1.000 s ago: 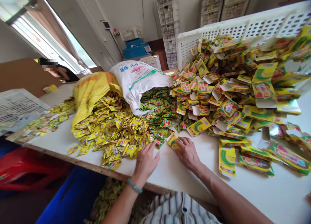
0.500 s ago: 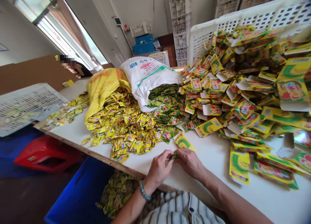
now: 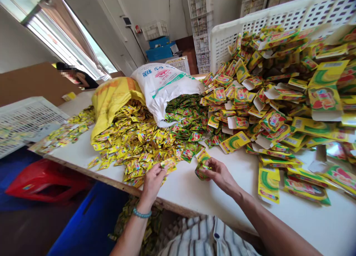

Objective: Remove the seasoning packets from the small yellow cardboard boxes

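Pinching a yellow sachet (image 3: 168, 165) in my left hand (image 3: 152, 182), a green sachet (image 3: 202, 171) in my right hand (image 3: 222, 174): glossy wrappers could slip if my thumbs ease!

Daylight enters through a tall window (image 3: 72, 33) with a pinkish curtain (image 3: 68, 22) at the left. Pale walls (image 3: 155, 7) surround a white-topped bench (image 3: 178, 196); stacked white crates (image 3: 200, 30) stand behind, and a red stool (image 3: 47, 182) sits beside it.
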A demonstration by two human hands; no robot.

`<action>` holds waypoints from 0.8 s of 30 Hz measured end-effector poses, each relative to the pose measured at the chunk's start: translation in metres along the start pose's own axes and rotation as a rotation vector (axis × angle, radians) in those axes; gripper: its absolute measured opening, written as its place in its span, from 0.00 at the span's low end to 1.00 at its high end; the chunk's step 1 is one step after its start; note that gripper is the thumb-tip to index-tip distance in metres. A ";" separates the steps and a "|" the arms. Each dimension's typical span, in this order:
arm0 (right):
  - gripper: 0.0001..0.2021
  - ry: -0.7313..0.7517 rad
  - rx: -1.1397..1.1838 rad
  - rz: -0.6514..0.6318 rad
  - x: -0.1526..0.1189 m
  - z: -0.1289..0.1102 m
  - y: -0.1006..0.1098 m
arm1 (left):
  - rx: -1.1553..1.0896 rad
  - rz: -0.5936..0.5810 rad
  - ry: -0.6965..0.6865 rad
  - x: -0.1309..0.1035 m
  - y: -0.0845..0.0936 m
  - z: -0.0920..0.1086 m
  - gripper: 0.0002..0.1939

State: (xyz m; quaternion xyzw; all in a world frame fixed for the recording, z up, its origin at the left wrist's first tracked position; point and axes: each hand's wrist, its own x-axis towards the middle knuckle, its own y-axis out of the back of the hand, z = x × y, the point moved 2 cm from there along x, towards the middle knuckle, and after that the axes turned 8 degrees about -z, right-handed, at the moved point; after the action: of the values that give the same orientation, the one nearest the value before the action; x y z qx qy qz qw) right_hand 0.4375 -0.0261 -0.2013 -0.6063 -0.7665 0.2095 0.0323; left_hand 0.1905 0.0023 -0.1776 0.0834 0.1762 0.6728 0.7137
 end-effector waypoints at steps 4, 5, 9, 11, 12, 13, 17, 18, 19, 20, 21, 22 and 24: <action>0.23 0.059 0.132 0.035 -0.002 -0.007 -0.003 | -0.506 -0.160 0.158 -0.014 -0.051 0.015 0.22; 0.23 0.082 0.151 0.050 -0.001 -0.007 -0.004 | -0.559 -0.191 0.175 -0.017 -0.062 0.018 0.21; 0.23 0.159 0.163 0.178 0.001 0.000 -0.003 | -0.686 -0.302 0.179 -0.026 -0.092 0.029 0.18; 0.23 0.160 0.139 0.198 0.003 0.003 -0.002 | -0.682 -0.310 0.171 -0.026 -0.097 0.034 0.17; 0.24 0.152 0.124 0.185 0.003 0.004 -0.001 | -0.656 -0.304 0.165 -0.024 -0.098 0.035 0.17; 0.24 0.139 0.106 0.166 0.003 0.004 0.000 | -0.618 -0.293 0.158 -0.022 -0.098 0.036 0.18; 0.22 0.100 0.027 0.130 0.000 -0.002 0.003 | -0.521 -0.278 0.142 -0.011 -0.097 0.034 0.22; 0.21 0.095 0.005 0.117 -0.001 -0.004 0.004 | -0.523 -0.294 0.147 -0.010 -0.098 0.034 0.23; 0.22 0.086 -0.017 0.088 -0.002 -0.006 0.004 | -0.526 -0.315 0.152 -0.009 -0.098 0.034 0.23; 0.22 0.073 -0.039 0.048 -0.002 -0.007 0.004 | -0.528 -0.335 0.156 -0.008 -0.099 0.035 0.23; 0.22 0.057 -0.059 0.005 -0.003 -0.007 0.004 | -0.526 -0.352 0.161 -0.008 -0.100 0.037 0.23; 0.21 0.044 -0.076 -0.029 -0.002 -0.008 0.004 | -0.517 -0.367 0.169 -0.008 -0.101 0.038 0.23; 0.20 0.034 -0.101 -0.038 -0.001 -0.009 0.008 | -0.468 -0.389 0.202 -0.007 -0.102 0.040 0.24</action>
State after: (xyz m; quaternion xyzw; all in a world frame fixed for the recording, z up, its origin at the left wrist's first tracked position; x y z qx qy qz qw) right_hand 0.4474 -0.0232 -0.1959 -0.5958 -0.7869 0.1595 0.0187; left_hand 0.3003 -0.0082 -0.1757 -0.1857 0.0992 0.5508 0.8077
